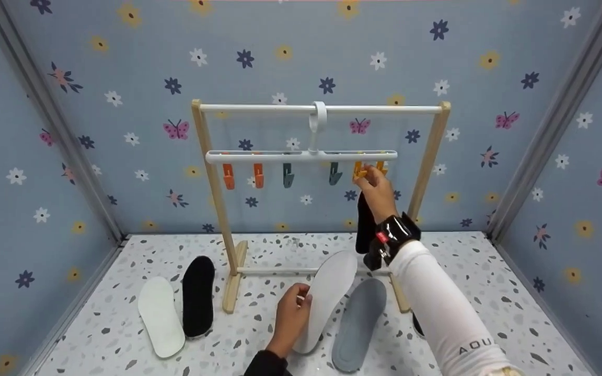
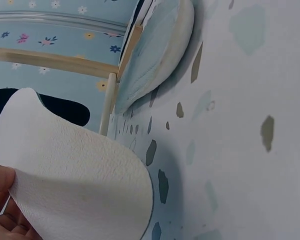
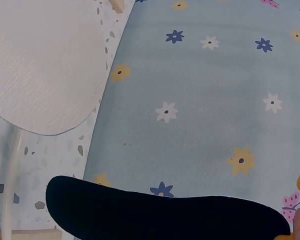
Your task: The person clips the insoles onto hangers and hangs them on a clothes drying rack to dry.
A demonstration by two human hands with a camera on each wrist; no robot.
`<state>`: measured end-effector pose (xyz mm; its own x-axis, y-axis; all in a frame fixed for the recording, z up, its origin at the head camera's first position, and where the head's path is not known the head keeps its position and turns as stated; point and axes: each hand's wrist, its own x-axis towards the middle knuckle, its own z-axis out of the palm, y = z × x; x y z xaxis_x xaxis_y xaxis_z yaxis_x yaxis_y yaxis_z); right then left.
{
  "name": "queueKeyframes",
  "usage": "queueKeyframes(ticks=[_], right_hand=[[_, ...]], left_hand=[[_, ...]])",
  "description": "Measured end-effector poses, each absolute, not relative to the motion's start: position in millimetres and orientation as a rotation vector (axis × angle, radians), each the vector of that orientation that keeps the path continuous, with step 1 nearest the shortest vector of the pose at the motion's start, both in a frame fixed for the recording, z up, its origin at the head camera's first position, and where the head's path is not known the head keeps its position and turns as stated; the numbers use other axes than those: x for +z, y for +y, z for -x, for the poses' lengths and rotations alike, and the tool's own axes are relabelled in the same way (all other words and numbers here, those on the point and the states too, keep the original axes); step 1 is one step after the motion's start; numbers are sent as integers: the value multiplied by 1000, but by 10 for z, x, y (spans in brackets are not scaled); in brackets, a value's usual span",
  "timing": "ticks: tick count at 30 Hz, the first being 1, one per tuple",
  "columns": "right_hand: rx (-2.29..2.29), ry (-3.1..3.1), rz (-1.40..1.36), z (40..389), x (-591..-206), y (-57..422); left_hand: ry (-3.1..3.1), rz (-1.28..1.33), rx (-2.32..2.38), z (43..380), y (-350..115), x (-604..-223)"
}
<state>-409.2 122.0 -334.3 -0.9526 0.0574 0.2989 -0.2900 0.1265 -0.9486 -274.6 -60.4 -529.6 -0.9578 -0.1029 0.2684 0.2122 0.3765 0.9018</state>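
My left hand [image 1: 291, 313] holds a white insole [image 1: 327, 300] by its edge, raised at a slant in front of the rack; the thumb lies on its near face in the left wrist view. My right hand [image 1: 378, 193] pinches the left of two yellow clothespins [image 1: 358, 171] under the white hanger [image 1: 264, 157]. Below that hand hangs a black insole [image 1: 366, 224], its upper end at the other yellow clothespin [image 3: 284, 237] in the right wrist view. A grey insole [image 1: 359, 326] lies on the tabletop, right of the white one.
The hanger hooks over the white rail [image 1: 259, 108] of a wooden-legged rack [image 1: 213, 193]. Orange clothespins [image 1: 258, 176] and dark green clothespins [image 1: 287, 176] hang from it. At left lie a cream insole [image 1: 161, 317] and a black insole [image 1: 198, 296]. A dark item [image 1: 417, 325] is mostly behind my right sleeve.
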Motion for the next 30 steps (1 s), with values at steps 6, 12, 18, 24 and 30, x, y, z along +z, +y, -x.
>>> queueKeyframes(ticks=[6, 12, 18, 24, 30], right_hand=[[1924, -2139, -245, 4102, -3360, 1236], [1968, -2144, -265, 4101, -3328, 1200], [2049, -2069, -261, 4077, -3294, 1187], [2017, -1995, -320, 4123, -3380, 1202], [1975, -2006, -369, 4138, -3444, 1228]], left_hand=[[-2365, 101, -1617, 2722, -609, -5328], [-2351, 126, -1603, 2735, -626, -5350], [-2335, 151, -1587, 2742, -635, -5348], [-2351, 118, -1589, 2723, -628, -5354], [-2358, 103, -1607, 2722, -613, -5351]])
